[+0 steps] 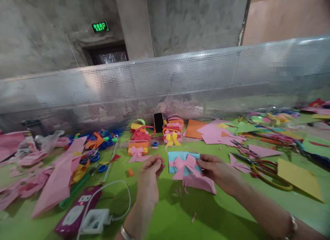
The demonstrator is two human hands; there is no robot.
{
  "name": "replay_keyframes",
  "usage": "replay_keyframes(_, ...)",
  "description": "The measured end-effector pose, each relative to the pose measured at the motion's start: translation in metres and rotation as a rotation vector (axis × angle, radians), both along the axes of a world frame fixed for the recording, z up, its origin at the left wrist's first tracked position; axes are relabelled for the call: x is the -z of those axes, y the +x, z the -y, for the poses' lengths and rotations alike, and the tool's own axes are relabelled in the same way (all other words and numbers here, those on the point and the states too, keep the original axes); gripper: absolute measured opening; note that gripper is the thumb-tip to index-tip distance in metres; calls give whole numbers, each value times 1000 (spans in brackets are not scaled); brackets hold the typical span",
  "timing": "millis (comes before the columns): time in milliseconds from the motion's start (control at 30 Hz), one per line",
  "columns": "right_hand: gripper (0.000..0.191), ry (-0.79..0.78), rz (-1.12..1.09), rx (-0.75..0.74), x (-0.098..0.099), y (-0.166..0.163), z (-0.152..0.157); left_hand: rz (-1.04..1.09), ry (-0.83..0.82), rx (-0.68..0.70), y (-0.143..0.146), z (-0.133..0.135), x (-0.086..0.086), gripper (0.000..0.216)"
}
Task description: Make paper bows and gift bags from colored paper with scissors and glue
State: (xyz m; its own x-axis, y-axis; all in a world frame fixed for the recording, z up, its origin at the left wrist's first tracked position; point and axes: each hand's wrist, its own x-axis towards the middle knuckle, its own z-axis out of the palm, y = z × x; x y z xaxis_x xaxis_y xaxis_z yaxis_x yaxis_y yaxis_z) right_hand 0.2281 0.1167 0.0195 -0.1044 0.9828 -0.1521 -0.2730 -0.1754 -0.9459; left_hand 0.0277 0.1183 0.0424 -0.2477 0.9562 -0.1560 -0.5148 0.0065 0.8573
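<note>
Between the thumb and fingers of my right hand (pixel 215 167) is the right edge of a small light-blue paper handbag (pixel 171 163). A pink paper bow (pixel 186 163) sits on the bag's front, and a thin pale handle (pixel 180 146) arches over its top. My left hand (pixel 151 174) is closed in a pinch just left of the bag, apart from it; I cannot make out anything in its fingers. Below the bag lies a piece of pink paper (pixel 199 184). An orange paper handbag (pixel 144 148) with a pink bow stands beyond my left hand.
More paper handbags (pixel 173 136) and a phone (pixel 158 122) stand along a perforated metal barrier (pixel 206 78). Scissors (pixel 257 162), yellow paper (pixel 300 178) and pink sheets lie right. Left are a purple power strip (pixel 77 212), a white charger (pixel 95 221), pink paper (pixel 58 178) and tape rolls (pixel 102 168).
</note>
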Motion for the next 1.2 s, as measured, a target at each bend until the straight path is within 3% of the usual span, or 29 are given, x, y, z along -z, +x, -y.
replay_keyframes(233, 36, -11, -4, -1, -3, 0, 0, -16, 11, 87, 3, 2, 1, 18)
replay_keyframes(400, 33, -13, -61, 45, -1, 0, -1, 4, 50, 66, 3, -1, 4, 23)
replay_keyframes(567, 32, 4, -201, 290, 0, 7, -6, -104, 5, 123, 7, 6, 7, 21)
replay_keyframes(700, 32, 15, -241, 444, -3, 16, -11, -204, -5, 361, 19, 16, 11, 11)
replay_keyframes(900, 27, 102, 30, 214, -19, -1, -16, -200, 16, 711, 31, 25, 22, 12)
replay_keyframes(1067, 27, 179, 158, -59, -31, -61, -47, 32, 186, 1219, 18, 34, 21, 33)
replay_keyframes(1133, 26, 187, 185, -111, -26, -91, -63, 98, 242, 1245, 13, 34, 22, 36)
replay_keyframes(1200, 22, 187, 214, -156, -15, -119, -78, 143, 289, 1127, 11, 31, 22, 36)
